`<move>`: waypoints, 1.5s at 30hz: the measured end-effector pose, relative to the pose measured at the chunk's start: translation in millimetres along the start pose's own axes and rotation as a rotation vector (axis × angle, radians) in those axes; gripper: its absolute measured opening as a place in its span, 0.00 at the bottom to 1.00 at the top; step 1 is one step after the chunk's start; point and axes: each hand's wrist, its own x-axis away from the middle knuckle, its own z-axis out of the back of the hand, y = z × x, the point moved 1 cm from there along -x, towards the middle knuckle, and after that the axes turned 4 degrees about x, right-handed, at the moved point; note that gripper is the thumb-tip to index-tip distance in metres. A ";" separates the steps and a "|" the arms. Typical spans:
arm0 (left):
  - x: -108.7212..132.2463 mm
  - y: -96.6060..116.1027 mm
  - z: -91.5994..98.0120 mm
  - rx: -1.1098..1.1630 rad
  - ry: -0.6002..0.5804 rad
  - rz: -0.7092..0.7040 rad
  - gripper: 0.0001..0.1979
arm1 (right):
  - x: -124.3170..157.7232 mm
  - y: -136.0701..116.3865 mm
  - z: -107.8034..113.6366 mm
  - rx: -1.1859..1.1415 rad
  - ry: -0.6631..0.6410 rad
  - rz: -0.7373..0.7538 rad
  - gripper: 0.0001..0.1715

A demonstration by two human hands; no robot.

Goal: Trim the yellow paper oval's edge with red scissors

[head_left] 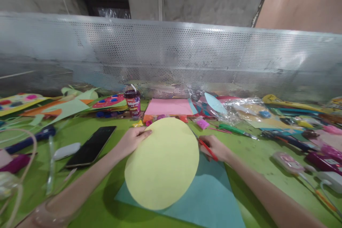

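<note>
A large pale yellow paper oval (162, 164) is held up in front of me, slightly tilted. My left hand (135, 139) pinches its upper left edge, thumb on the front. On the other side, my right hand (213, 148) is closed around red-handled scissors (207, 148), close to the oval's right edge. Their blades are mostly hidden behind the paper. Beneath lies a teal paper sheet (213, 192) on the green table (91, 188), partly covered by the oval.
Left of me lie a black phone (92, 146) and a white oval device (66, 150). Farther back stand a drink cup (133, 103) and a pink paper stack (169, 107). A green-handled cutter (237, 130) lies at right, near a cabled pink device (288, 162). Perforated metal panel (171, 57) behind.
</note>
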 end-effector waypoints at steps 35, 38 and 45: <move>4.1 7.3 0.3 -0.019 -0.098 0.005 0.18 | 1.2 -2.0 1.4 0.070 -0.019 0.019 0.08; 4.4 7.6 -0.1 -0.012 -0.114 0.013 0.19 | 1.5 -2.6 0.7 0.080 -0.019 0.031 0.08; 4.6 8.5 -0.1 -0.049 -0.117 0.019 0.18 | 2.2 -5.6 0.9 0.080 -0.018 0.027 0.07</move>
